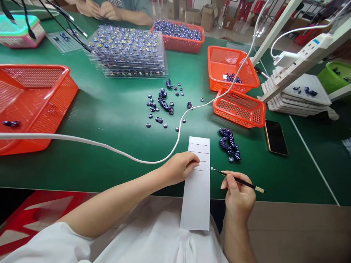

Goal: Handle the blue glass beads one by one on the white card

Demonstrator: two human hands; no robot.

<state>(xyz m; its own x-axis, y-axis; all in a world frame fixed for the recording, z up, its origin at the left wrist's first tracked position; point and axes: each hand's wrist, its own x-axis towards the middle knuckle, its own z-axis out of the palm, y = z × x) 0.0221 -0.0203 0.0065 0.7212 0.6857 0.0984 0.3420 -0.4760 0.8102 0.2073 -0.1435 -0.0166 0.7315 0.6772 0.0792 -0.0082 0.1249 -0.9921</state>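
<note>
A long white paper strip (196,204) with thin dark lines across its upper part lies over the table's front edge, its lower end above my lap. My left hand (179,167) rests on the strip's upper part, thumb and fingertips pinched together; anything between them is too small or hidden to name. My right hand (239,195) grips a slim black pen-like tool (242,182) with a pale back end. A tiny white piece shows at its tip, just beside the strip's right edge. Dark shiny beads (229,144) lie in a curved row beyond my right hand.
More beads (164,104) are scattered mid-table. A white cable (153,162) loops across the green table (123,120). Orange baskets (238,109) and a phone (276,138) are at right, a larger basket (60,95) at left. Stacked bead trays (131,51) stand before another person's hands (108,11).
</note>
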